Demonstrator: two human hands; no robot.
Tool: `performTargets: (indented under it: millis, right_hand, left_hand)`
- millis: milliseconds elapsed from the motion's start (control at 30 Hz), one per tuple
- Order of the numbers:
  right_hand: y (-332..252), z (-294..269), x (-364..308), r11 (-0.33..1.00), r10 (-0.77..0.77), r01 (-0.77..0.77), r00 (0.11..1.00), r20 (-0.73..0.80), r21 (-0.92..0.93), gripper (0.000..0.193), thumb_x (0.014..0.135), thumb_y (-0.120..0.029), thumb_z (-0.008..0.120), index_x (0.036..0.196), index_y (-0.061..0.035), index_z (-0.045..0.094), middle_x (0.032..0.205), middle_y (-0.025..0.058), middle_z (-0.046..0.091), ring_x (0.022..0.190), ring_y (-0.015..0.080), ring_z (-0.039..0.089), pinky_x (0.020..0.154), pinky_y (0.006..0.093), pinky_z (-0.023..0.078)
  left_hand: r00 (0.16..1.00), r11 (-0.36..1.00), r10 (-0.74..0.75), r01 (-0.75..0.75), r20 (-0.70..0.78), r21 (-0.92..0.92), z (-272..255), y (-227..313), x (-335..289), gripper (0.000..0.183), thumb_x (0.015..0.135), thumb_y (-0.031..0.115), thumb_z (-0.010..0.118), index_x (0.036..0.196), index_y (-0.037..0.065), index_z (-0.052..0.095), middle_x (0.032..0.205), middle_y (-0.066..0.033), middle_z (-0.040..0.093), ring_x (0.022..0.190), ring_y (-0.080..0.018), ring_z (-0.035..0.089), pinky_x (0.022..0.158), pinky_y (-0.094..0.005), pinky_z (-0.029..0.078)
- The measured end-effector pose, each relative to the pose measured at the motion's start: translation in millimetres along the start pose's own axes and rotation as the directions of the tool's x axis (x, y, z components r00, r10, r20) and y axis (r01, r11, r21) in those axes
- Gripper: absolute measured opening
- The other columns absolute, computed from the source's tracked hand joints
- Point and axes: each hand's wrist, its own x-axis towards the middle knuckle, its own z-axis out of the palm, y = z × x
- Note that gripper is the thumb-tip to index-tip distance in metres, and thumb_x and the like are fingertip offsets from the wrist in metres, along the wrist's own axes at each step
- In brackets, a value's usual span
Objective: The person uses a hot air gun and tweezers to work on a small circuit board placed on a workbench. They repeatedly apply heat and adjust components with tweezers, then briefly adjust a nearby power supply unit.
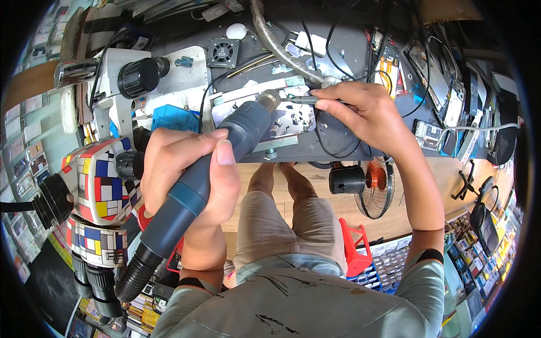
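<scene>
My left hand (189, 174) is wrapped round the thick dark blue-grey handle of a hot air gun (217, 149), its ribbed hose trailing down to the lower left. The metal nozzle tips over a pale, shiny phone-sized panel (293, 119) spotted with dark flakes. Between the thumb and fingers of my right hand (360, 110) is a slim grey tool (301, 100), pointing left toward the nozzle above the panel. Whether it is a pair of tweezers or a scraper I cannot tell. Pale bars of a holder (248, 92) lie along the panel's far and near sides.
At left stands a microscope (101, 186) with a coloured block pattern. A small square fan (223, 52) and a blue tray (173, 118) lie nearby. A flexible metal tube (276, 48) and loose cables cross the bench. Phone parts (428, 135) crowd the right; a fan (375, 183) stands below the edge.
</scene>
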Motion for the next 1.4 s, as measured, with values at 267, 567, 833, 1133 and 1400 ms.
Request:
performTargets:
  millis: [267, 567, 833, 1133, 1400]
  right_hand:
    - [-7, -17, -15, 0.996, 0.08, -0.082, 0.995, -0.056, -0.037, 0.023, 0.099, -0.013, 0.084, 0.116, 0.0025, 0.084, 0.104, 0.0179, 0.084, 0.089, 0.0287, 0.081, 0.08, 0.0355, 0.062]
    - [-8, -8, -13, 0.995, 0.025, -0.032, 0.996, -0.085, -0.092, 0.024, 0.099, -0.013, 0.084, 0.117, 0.0031, 0.082, 0.1, 0.0181, 0.082, 0.085, 0.0317, 0.079, 0.077, 0.0366, 0.061]
    - [2, -6, -8, 0.999, -0.004, 0.001, 0.993, -0.115, -0.032, 0.018, 0.099, -0.016, 0.084, 0.108, -0.0003, 0.083, 0.096, 0.0195, 0.082, 0.084, 0.0392, 0.079, 0.076, 0.0435, 0.063]
    - [9, -14, -1, 1.0, 0.003, -0.003, 1.0, -0.028, -0.024, 0.022, 0.1, -0.018, 0.083, 0.11, 0.0014, 0.082, 0.1, 0.0182, 0.083, 0.088, 0.037, 0.079, 0.08, 0.0416, 0.063]
    - [7, -5, -11, 1.0, 0.006, -0.008, 0.997, -0.075, -0.029, 0.025, 0.1, -0.018, 0.083, 0.116, 0.0012, 0.083, 0.105, 0.0174, 0.084, 0.091, 0.0329, 0.081, 0.084, 0.0388, 0.063]
  left_hand:
    - [0.997, 0.999, -0.038, 0.039, 0.064, -0.014, 2, 4, 3, 0.017, 0.083, 0.005, 0.085, 0.094, 0.002, 0.073, 0.084, -0.0113, 0.075, 0.067, -0.0208, 0.066, 0.063, -0.0319, 0.054]
    - [0.997, 1.0, 0.0, 0.002, 0.073, -0.021, 8, 2, 10, 0.016, 0.084, 0.002, 0.085, 0.094, 0.0, 0.073, 0.082, -0.0115, 0.075, 0.068, -0.0205, 0.065, 0.064, -0.0321, 0.054]
    - [0.998, 1.0, -0.003, 0.004, 0.06, -0.011, 10, 4, 12, 0.016, 0.084, 0.002, 0.085, 0.094, -0.001, 0.073, 0.082, -0.0125, 0.074, 0.067, -0.0204, 0.066, 0.064, -0.0318, 0.055]
    - [0.995, 1.0, 0.009, -0.01, 0.1, 0.009, 8, 4, 15, 0.016, 0.085, 0.003, 0.085, 0.094, -0.001, 0.073, 0.083, -0.0126, 0.074, 0.068, -0.0199, 0.066, 0.065, -0.0318, 0.055]
    - [0.998, 1.0, -0.017, 0.016, 0.055, 0.011, 9, 6, 13, 0.015, 0.085, 0.002, 0.084, 0.095, -0.001, 0.073, 0.083, -0.0126, 0.075, 0.068, -0.0196, 0.066, 0.064, -0.0317, 0.054]
